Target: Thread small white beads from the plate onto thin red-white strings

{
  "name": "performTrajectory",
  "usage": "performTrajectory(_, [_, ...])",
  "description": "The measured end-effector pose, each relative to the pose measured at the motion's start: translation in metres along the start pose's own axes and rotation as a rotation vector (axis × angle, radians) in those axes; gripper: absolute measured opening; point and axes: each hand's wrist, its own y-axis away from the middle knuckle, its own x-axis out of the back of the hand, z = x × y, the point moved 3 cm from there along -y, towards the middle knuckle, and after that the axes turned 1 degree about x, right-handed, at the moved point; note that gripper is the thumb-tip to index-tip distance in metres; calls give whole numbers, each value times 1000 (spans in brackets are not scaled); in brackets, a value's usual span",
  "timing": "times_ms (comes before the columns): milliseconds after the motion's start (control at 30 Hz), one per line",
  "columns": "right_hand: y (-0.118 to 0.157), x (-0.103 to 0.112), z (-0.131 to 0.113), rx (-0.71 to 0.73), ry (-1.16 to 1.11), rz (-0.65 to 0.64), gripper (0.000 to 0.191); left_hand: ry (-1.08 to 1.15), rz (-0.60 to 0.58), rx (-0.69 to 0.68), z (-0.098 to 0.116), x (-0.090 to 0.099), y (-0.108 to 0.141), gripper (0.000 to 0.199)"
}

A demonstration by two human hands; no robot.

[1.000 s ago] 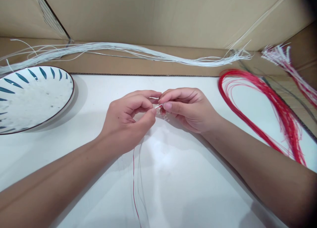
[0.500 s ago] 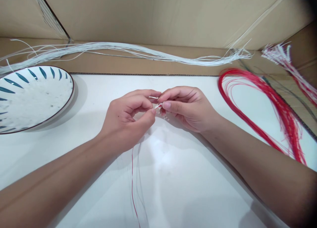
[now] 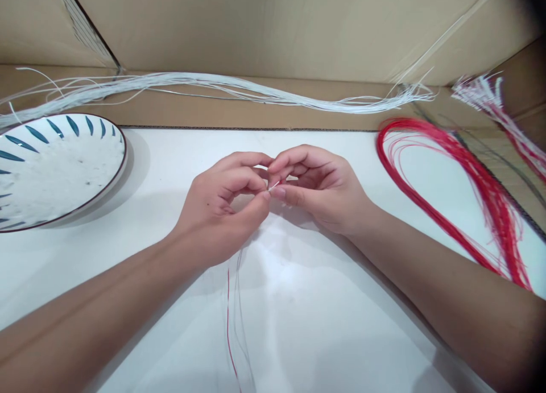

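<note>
My left hand pinches a pair of thin wires, one white and one red, between thumb and forefinger above the white table. Their short white end sticks out at the fingertips. My right hand meets it there, its thumb against the wire end and its other fingers curled over; the exact contact is partly hidden. Below my left hand a long red wire hangs toward the near edge, with thin grey lines beside it that look like shadow or wire.
A white plate with dark leaf marks and whitish bits in it stands at left. Along the cardboard ledge lies a bundle of white wires. At right are a looped bundle of red wires and a red-and-white bundle.
My right thumb has slid slightly down and left, closer to the left fingertips, and its forefinger has lifted from the thumb. The left hand has hardly moved.
</note>
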Motion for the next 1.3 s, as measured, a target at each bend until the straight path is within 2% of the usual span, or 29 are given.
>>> performTrajectory(167, [0, 0, -1, -40, 39, 33, 13, 30, 17, 16, 1, 1, -1, 17])
performTrajectory(300, [-1, -2, -2, -44, 50, 25, 20, 66, -18, 43, -1, 0, -1, 17])
performTrajectory(467, [-1, -4, -3, -28, 24, -5, 23, 135, -55, 158, -10, -1, -4, 7])
performTrajectory(533, [-2, -2, -2, -18, 32, 41, 23, 200, -78, 194, -12, -2, -5, 6])
performTrajectory(700, [-3, 3, -2, -14, 60, 182, 30, 247, -132, 195, -12, -2, -5, 18])
performTrajectory(833, [-3, 0, -3, 11, 128, 140, 27, 185, -88, 173, -11, 0, -5, 4])
performTrajectory(867, [-4, 1, -3, 15, 144, 117, 26, 151, -58, 156, -10, 0, -5, 7])
performTrajectory(933, [-6, 10, -3, 13, 178, 97, 23, 102, 9, 127, -8, 1, -6, 12])
performTrajectory(1000, [-10, 27, -4, -7, 235, 148, 17, 102, 69, 123, -6, 2, -6, 13])
performTrajectory(1100, [-16, 59, -4, -159, 428, 246, 6, 139, 126, 146, -6, 3, -6, 15])
performTrajectory(1200, [-18, 75, -4, -307, 622, 158, 2, 145, 128, 142, -6, 3, -6, 16])
performTrajectory(1300, [-18, 71, -6, -287, 770, -1, 10, 126, 124, 137, -7, 4, -7, 17])
